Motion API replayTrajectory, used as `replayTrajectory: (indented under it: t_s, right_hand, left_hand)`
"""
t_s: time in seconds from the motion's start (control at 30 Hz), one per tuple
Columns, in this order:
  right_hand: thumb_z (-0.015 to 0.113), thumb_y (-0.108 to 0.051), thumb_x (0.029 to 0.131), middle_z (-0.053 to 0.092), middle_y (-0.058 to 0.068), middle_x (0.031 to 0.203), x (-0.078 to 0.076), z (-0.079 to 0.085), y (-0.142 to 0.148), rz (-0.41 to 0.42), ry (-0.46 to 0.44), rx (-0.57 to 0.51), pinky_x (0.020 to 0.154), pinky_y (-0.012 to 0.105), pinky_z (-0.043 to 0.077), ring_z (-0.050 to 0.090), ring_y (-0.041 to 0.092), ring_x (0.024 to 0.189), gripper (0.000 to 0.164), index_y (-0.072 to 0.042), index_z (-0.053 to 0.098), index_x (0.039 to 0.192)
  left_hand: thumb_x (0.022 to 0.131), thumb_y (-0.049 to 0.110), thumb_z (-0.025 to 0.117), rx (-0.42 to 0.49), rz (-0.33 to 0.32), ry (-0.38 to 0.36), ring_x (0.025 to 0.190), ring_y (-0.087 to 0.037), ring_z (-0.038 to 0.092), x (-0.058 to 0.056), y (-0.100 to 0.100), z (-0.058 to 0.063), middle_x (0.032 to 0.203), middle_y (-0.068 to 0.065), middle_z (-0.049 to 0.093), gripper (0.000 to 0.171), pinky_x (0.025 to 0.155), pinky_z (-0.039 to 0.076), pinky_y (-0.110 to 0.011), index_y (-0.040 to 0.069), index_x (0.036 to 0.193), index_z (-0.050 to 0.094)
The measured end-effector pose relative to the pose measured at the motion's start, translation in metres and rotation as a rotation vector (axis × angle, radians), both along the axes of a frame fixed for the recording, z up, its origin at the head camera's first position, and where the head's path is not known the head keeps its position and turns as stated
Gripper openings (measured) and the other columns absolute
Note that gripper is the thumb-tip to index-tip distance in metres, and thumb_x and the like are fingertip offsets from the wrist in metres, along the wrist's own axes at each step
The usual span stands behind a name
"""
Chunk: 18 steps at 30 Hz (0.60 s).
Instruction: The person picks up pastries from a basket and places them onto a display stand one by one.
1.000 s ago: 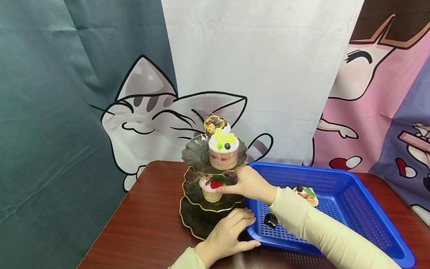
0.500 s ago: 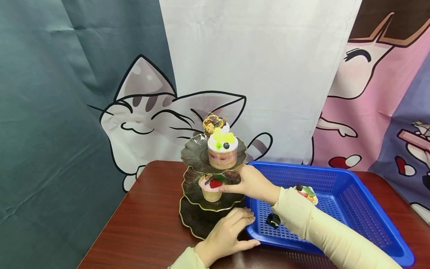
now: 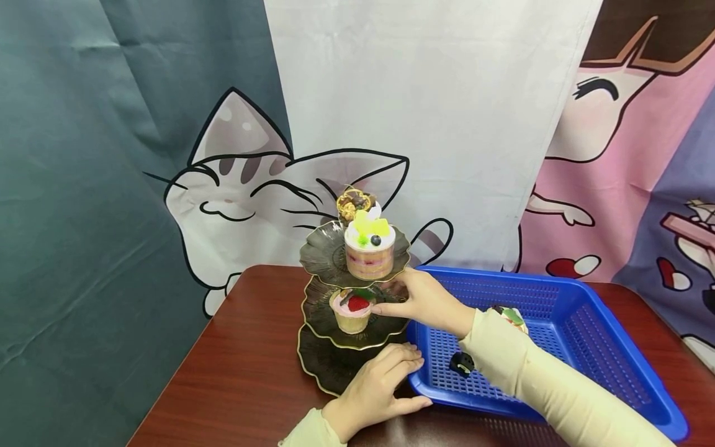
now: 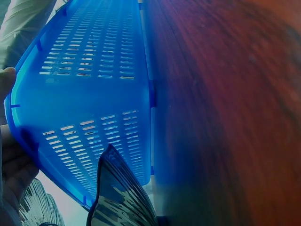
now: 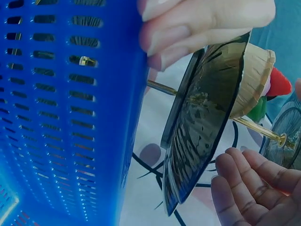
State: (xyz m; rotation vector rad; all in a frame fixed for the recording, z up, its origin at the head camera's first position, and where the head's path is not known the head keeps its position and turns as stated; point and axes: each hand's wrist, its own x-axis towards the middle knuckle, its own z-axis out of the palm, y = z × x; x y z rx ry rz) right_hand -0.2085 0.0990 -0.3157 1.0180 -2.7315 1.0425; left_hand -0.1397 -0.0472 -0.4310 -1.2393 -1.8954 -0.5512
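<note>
Right hand (image 3: 430, 304) beside middle tier (image 3: 317, 310) of dark scalloped stand, fingers loose and apart, thumb tip at cupcake's edge, contact unclear. Left hand (image 3: 371, 388) rests on basket corner, thumb and fingers spread along rim. Strawberry-topped cupcake (image 3: 352, 321) sits upright on middle tier. Layered cake (image 3: 370, 262) on top tier (image 3: 324, 251), gold-trimmed dessert (image 3: 352, 202) behind it. Blue basket (image 3: 609, 341) right of stand, holds black item (image 3: 462, 364) and leaf-topped piece (image 3: 512, 318), part-hidden by sleeve. Brown table (image 3: 234, 347), cartoon backdrop (image 3: 447, 105).
</note>
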Motion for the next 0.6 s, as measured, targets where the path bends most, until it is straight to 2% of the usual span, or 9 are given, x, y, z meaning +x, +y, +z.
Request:
replayTrajectory:
  t_s: [0.2,0.43,0.6]
  right_hand:
    - [0.075,-0.043,0.08,0.069,0.007,0.098,0.0,0.0,0.006,-0.004,-0.02,-0.002,0.079,0.04,0.056,0.065,0.017,0.088,0.048,-0.006,0.065,0.11]
    - [0.074,-0.041,0.081,0.069,0.003,0.095,-0.001,-0.002,0.013,-0.008,0.023,0.0,0.073,0.026,0.051,0.063,0.015,0.086,0.043,-0.008,0.065,0.108]
    - [0.074,-0.039,0.082,0.068,0.001,0.097,-0.001,-0.003,0.017,-0.007,0.039,-0.003,0.075,0.026,0.052,0.063,0.015,0.088,0.04,-0.01,0.066,0.108]
  left_hand:
    - [0.072,0.04,0.082,-0.002,-0.008,0.002,0.11,-0.017,0.061,0.0,0.0,0.001,0.106,-0.004,0.065,0.048,0.103,0.047,-0.023,0.005,0.102,0.068]
    - [0.073,0.04,0.082,-0.006,-0.006,-0.009,0.111,-0.017,0.06,0.0,-0.001,0.001,0.106,-0.005,0.065,0.048,0.104,0.047,-0.023,0.005,0.103,0.068]
    - [0.073,0.04,0.082,-0.004,-0.006,-0.016,0.109,-0.018,0.062,0.0,0.0,0.0,0.106,-0.005,0.065,0.048,0.104,0.047,-0.023,0.005,0.103,0.068]
